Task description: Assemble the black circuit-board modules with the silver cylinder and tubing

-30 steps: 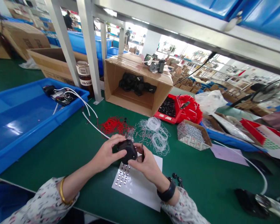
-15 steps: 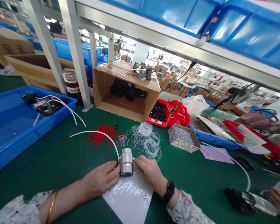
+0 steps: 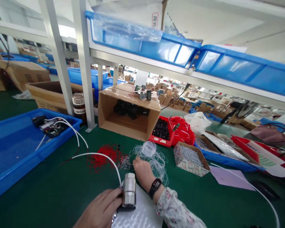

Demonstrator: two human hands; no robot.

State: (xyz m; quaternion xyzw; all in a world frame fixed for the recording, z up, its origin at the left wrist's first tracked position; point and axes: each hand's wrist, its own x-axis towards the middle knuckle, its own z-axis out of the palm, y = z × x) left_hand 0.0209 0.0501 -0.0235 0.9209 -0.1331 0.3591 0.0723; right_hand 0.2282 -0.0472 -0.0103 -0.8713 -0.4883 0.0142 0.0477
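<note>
My left hand (image 3: 102, 207) grips a small device with a silver cylindrical motor body (image 3: 129, 191) on a black base, resting on a white sheet (image 3: 142, 218). A white cable (image 3: 95, 155) runs from the device across the green table. My right hand (image 3: 142, 169) reaches forward over the pile of small metal pins (image 3: 125, 162), beside the tangled white wires (image 3: 154, 156). Its fingers curl downward, and what they touch is hidden. A tangle of red wires (image 3: 102, 158) lies just left of the pins.
A blue tray (image 3: 11, 158) with a circuit board stands at the left. An open cardboard box (image 3: 128, 117) of black parts lies on its side at the back. A red bin (image 3: 162, 129), a small box of metal parts (image 3: 188, 158) and blue crates overhead surround the area.
The device went from held in both hands to standing on the sheet. My right hand let go and reached forward to the pins. The view tilted upward.
</note>
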